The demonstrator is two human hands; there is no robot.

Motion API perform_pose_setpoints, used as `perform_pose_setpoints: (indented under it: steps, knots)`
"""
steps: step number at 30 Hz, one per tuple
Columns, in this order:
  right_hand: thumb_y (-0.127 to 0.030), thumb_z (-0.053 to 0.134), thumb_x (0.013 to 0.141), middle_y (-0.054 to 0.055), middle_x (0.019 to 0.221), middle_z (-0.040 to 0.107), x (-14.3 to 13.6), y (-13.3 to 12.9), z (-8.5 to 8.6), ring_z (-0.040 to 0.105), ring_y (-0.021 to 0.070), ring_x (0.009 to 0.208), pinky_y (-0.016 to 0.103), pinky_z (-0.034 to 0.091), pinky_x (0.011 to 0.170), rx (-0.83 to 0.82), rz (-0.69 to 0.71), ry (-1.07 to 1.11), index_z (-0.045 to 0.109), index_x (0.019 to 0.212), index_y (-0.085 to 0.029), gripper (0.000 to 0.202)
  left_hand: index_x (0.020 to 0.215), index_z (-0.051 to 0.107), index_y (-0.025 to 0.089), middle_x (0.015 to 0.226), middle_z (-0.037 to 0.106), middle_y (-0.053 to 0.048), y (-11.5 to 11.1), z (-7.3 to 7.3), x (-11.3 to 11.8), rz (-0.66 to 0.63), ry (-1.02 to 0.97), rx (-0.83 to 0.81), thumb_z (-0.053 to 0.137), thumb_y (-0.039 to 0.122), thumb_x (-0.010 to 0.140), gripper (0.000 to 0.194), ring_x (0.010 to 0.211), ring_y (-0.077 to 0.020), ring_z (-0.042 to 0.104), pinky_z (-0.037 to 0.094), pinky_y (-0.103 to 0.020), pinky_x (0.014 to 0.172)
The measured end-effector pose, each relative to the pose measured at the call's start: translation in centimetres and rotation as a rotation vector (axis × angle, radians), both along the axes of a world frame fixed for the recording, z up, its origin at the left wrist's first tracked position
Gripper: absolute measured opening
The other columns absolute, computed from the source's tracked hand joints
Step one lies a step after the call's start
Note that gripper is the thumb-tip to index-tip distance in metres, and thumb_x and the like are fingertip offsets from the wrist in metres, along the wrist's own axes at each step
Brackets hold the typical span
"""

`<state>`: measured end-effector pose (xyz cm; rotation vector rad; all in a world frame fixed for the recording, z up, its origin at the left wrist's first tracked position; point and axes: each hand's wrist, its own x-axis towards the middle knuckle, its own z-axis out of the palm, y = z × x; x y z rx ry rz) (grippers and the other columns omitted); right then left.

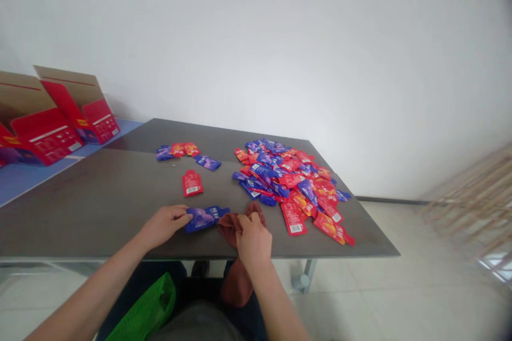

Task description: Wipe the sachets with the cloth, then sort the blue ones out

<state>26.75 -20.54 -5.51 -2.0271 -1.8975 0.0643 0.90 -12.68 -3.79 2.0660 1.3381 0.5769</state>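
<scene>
My left hand (167, 226) pinches the left end of a purple pouch (202, 218) with a printed fruit picture, lying at the table's front edge. A reddish-brown cloth (229, 228) is bunched in the closed fingers of my right hand (253, 237) and touches or covers the pouch's right end; part of the cloth hangs below the table edge. Just beyond, a red pouch (192, 183) lies flat with its barcode up. Farther back are a purple pouch (208, 162) and a few more red and purple ones (185, 149).
A large heap of red and purple pouches (286, 173) covers the right part of the dark table (120, 186). Open red cartons (90, 112) stand on a blue surface (48, 181) at the left. A green basket (146, 311) is by my lap. A white wall rises behind.
</scene>
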Motion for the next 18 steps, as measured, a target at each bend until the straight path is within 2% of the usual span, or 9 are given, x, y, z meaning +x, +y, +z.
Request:
perform_pose_setpoints:
  steps: [3, 5, 8, 10, 12, 14, 17, 18]
  knots:
    - [-0.044, 0.05, 0.104, 0.002, 0.104, 0.059, 0.0, -0.7, -0.4, 0.064, 0.0152, 0.082, 0.024, 0.039, 0.06, 0.024, -0.044, 0.066, 0.068, 0.111, -0.033, 0.023, 0.062, 0.066, 0.02, 0.088, 0.073, -0.005, 0.5, 0.2, -0.5, 0.042, -0.106, -0.138, 0.054, 0.061, 0.084, 0.048, 0.083, -0.025, 0.066, 0.052, -0.032, 0.079]
    - [-0.042, 0.051, 0.104, 0.002, 0.102, 0.059, 0.1, -0.7, -0.5, 0.064, 0.015, 0.083, 0.024, 0.04, 0.062, 0.058, -0.043, 0.107, 0.069, 0.109, -0.032, 0.021, 0.064, 0.069, 0.02, 0.081, 0.072, -0.006, 1.1, 0.3, -1.0, 0.052, -0.154, -0.275, 0.058, 0.064, 0.079, 0.047, 0.076, -0.0254, 0.065, 0.053, -0.033, 0.072]
    - [-0.039, 0.053, 0.103, 0.002, 0.099, 0.059, 0.0, -0.6, -0.9, 0.063, 0.0157, 0.086, 0.024, 0.042, 0.066, 0.115, -0.026, 0.16, 0.069, 0.105, -0.03, 0.019, 0.062, 0.069, 0.021, 0.066, 0.067, -0.005, 2.7, 1.1, -1.6, -0.007, -0.136, -0.496, 0.063, 0.064, 0.075, 0.045, 0.062, -0.023, 0.059, 0.05, -0.032, 0.061]
    - [-0.038, 0.056, 0.102, 0.002, 0.098, 0.059, -0.1, -0.6, -1.2, 0.063, 0.0165, 0.087, 0.024, 0.042, 0.066, 0.138, -0.015, 0.192, 0.068, 0.104, -0.03, 0.015, 0.061, 0.069, 0.022, 0.062, 0.065, -0.004, 4.4, 2.5, -1.4, -0.081, -0.109, -0.595, 0.066, 0.062, 0.075, 0.043, 0.06, -0.0218, 0.057, 0.049, -0.032, 0.06]
    - [-0.037, 0.057, 0.101, 0.002, 0.098, 0.059, -0.2, -0.6, -1.5, 0.062, 0.0166, 0.084, 0.024, 0.042, 0.065, 0.144, -0.014, 0.219, 0.068, 0.102, -0.029, 0.013, 0.061, 0.068, 0.022, 0.063, 0.066, -0.003, 6.5, 4.5, -0.3, -0.155, -0.082, -0.619, 0.068, 0.06, 0.076, 0.042, 0.061, -0.0208, 0.056, 0.047, -0.031, 0.061]
    - [-0.037, 0.058, 0.1, 0.001, 0.096, 0.059, -0.4, -0.7, -1.7, 0.061, 0.0163, 0.081, 0.024, 0.042, 0.064, 0.142, -0.024, 0.243, 0.067, 0.098, -0.029, 0.012, 0.059, 0.067, 0.021, 0.061, 0.063, -0.002, 9.1, 7.2, 1.6, -0.217, -0.039, -0.57, 0.068, 0.059, 0.079, 0.043, 0.059, -0.0184, 0.052, 0.043, -0.028, 0.058]
    - [-0.036, 0.061, 0.098, 0.001, 0.094, 0.059, -0.5, -0.7, -1.9, 0.06, 0.0166, 0.08, 0.024, 0.042, 0.064, 0.148, -0.032, 0.29, 0.066, 0.095, -0.029, 0.009, 0.051, 0.058, 0.02, 0.049, 0.052, 0.0, 13.5, 12.2, 6.3, -0.288, 0.027, -0.504, 0.072, 0.055, 0.075, 0.045, 0.049, -0.0144, 0.041, 0.033, -0.027, 0.049]
    - [-0.036, 0.063, 0.097, 0.001, 0.094, 0.059, -0.6, -0.8, -1.9, 0.061, 0.0169, 0.081, 0.024, 0.042, 0.065, 0.152, -0.029, 0.306, 0.066, 0.095, -0.029, 0.008, 0.051, 0.059, 0.02, 0.05, 0.053, 0.0, 15.1, 13.8, 8.2, -0.333, 0.055, -0.5, 0.074, 0.053, 0.074, 0.043, 0.049, -0.0141, 0.041, 0.033, -0.028, 0.049]
